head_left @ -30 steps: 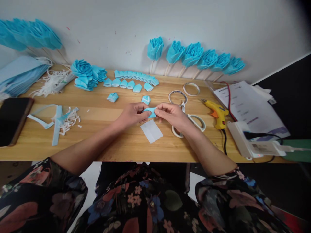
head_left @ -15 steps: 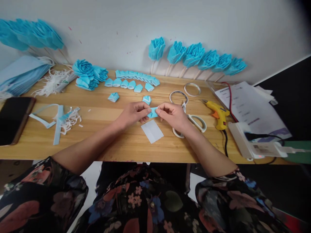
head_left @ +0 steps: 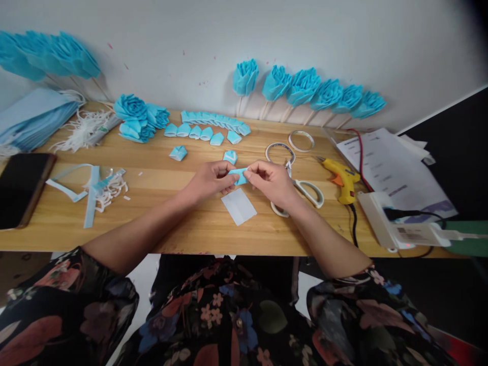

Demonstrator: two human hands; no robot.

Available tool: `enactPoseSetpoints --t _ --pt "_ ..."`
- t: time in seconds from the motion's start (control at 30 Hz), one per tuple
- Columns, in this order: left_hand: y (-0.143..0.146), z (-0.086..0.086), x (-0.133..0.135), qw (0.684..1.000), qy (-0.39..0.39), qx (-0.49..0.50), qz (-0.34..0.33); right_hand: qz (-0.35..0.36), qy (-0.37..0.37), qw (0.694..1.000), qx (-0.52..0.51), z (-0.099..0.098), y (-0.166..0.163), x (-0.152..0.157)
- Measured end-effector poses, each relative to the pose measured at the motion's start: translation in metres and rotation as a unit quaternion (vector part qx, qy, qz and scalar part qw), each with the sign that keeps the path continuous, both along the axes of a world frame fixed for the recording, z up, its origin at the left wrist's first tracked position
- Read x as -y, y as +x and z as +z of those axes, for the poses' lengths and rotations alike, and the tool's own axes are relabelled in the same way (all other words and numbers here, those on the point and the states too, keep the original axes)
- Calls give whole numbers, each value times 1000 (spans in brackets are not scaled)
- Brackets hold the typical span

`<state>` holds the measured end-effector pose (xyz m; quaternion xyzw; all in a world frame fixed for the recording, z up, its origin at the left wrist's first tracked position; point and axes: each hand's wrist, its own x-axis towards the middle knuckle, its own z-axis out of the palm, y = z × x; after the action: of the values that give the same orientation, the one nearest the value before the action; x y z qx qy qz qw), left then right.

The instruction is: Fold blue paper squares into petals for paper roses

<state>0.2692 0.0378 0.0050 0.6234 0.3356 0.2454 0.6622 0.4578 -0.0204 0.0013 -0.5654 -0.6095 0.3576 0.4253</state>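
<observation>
Both hands meet over the middle of the wooden table (head_left: 160, 223). My left hand (head_left: 208, 180) and my right hand (head_left: 270, 182) each pinch one end of a small folded blue piece (head_left: 239, 176), held just above the tabletop. A pale rectangular sheet (head_left: 238, 206) lies flat right below the hands. Two loose folded blue pieces (head_left: 178, 152) lie just behind them, and a row of several folded blue petals (head_left: 208, 127) runs further back.
White-handled scissors (head_left: 305, 190) lie under my right wrist, with two tape rings (head_left: 301, 140) behind. A yellow glue gun (head_left: 341, 178), power strip (head_left: 396, 226) and papers (head_left: 385, 168) sit right. Blue paper roses (head_left: 305, 86) lean on the wall. A phone (head_left: 21, 188) and strip scraps (head_left: 91, 188) lie left.
The hands have shifted very slightly while working the blue piece between the fingertips. Nothing else on the table has moved.
</observation>
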Motion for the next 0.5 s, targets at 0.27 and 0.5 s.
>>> enactPoseSetpoints --t 0.27,0.5 --pt "-3 4 0 999 30 -23 1 15 20 998 56 10 7 1" --pt "-5 11 -1 999 40 -34 9 -168 70 950 253 25 91 13"
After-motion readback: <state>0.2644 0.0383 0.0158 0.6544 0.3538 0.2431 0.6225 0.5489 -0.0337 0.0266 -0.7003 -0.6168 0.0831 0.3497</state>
